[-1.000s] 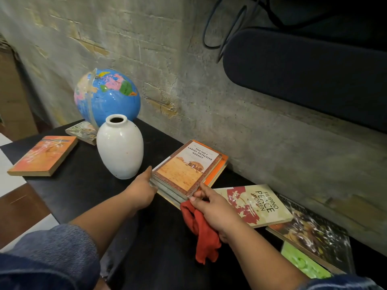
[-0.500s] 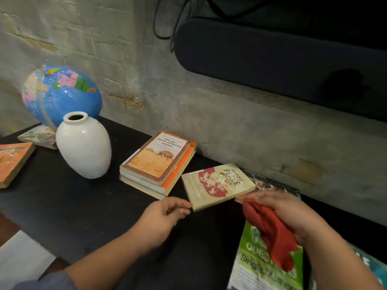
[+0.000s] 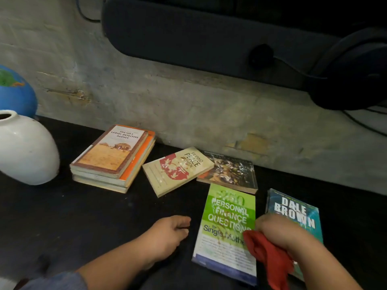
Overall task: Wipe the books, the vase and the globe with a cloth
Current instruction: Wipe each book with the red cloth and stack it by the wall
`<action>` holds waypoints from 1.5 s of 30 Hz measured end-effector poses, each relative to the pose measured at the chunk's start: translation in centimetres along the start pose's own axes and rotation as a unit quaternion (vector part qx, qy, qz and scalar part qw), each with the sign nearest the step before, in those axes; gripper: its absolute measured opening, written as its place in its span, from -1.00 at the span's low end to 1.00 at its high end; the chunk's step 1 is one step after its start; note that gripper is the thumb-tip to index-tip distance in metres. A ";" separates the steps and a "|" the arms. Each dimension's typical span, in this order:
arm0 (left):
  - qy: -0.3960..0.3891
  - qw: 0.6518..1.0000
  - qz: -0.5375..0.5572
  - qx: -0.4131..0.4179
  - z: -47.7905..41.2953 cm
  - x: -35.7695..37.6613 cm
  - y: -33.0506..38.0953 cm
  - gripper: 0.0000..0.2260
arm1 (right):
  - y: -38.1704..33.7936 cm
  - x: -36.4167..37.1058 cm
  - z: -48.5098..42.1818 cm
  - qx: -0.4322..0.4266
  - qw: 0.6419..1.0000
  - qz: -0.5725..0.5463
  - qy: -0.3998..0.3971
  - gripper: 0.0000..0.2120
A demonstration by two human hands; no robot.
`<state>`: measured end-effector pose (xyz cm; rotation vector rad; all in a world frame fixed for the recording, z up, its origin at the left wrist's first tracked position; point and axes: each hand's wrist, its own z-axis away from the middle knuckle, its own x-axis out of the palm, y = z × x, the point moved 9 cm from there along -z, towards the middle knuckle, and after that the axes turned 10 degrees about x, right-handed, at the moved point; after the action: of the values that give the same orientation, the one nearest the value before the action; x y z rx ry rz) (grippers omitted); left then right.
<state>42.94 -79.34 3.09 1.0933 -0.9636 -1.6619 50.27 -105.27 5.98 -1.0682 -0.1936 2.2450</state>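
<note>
Hands first: the left hand (image 3: pixel 167 233) rests on the black surface (image 3: pixel 83 216) with its fingers loosely curled and nothing in them, just left of a green book titled "Personal Finance Questions for Single Mothers" (image 3: pixel 226 222). The right hand (image 3: pixel 280 233) grips a bunched red cloth (image 3: pixel 266 256), which hangs down from the fist over the near right edge of that green book. The right hand also covers the near left part of a teal paperback marked "Dale Brown" (image 3: pixel 295 210), which lies just right of the green book.

Farther back, a cream book with a red design, "Filipino Peace Women" (image 3: pixel 178 170), lies flat and angled. Its right corner overlaps a dark glossy-covered book (image 3: pixel 232 172) whose title I cannot read. The green book's far edge meets that dark book's near edge. To the left stands a stack of books (image 3: pixel 113 164) topped by "The No 1 Ladies Detective Agency", apart from the cream book.

At the left edge a white vase (image 3: pixel 25 149) stands upright, partly cut off by the frame, near the stack but not touching it. Behind it sits the blue globe (image 3: pixel 14 91), also cut off. All of this is close to a rough, patchy wall (image 3: pixel 188 114). Above hangs a long dark padded panel (image 3: pixel 209 38), with cables trailing nearby.
</note>
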 end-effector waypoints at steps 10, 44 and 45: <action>0.072 0.991 -0.111 0.023 2.8 -5.4 -1.0 -0.69 | -4.2 5.8 4.5 -0.104 0.988 0.012 -0.111 -0.79; 0.219 0.945 -0.227 0.087 9.1 -11.4 -5.7 -0.52 | -13.1 7.4 3.5 -0.332 0.916 0.172 0.147 -0.77; 0.219 0.945 -0.227 0.087 9.1 -11.4 -5.7 -0.51 | -13.1 7.5 3.5 -0.334 0.913 0.181 0.148 -0.77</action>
<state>35.21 -65.75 3.39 1.8214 -0.5990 -1.5932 50.57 -89.96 8.49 -1.9224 -0.7245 2.3458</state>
